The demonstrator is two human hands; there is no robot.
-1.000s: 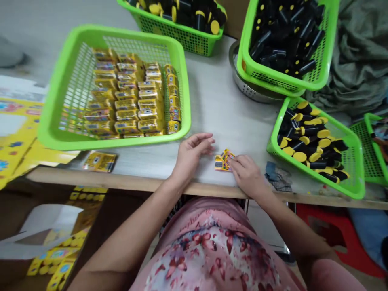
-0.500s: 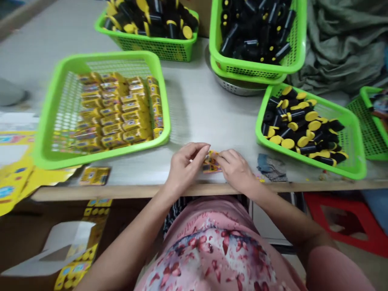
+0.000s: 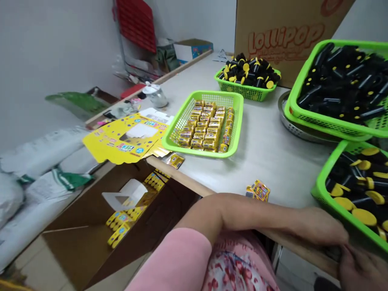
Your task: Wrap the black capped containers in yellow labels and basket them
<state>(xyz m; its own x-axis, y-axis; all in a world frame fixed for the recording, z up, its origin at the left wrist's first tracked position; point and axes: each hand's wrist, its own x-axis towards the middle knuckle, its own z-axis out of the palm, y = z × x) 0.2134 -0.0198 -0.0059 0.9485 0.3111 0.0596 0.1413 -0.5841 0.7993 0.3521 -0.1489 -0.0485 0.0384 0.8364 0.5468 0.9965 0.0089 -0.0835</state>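
Tabletop (image 3: 266, 157), white wall (image 3: 51, 60), cardboard Lollipop carton (image 3: 285, 36)

Your left hand (image 3: 318, 228) and right hand (image 3: 360, 268) lie just beside the green basket (image 3: 317, 190) of black tubes (image 3: 348, 182), which blocks any path rightward. Leftward, you have room over the tabletop (image 3: 273, 161), with only the small yellow packets (image 3: 258, 190) in the way, then the basket of gold packets (image 3: 238, 121) farther on.
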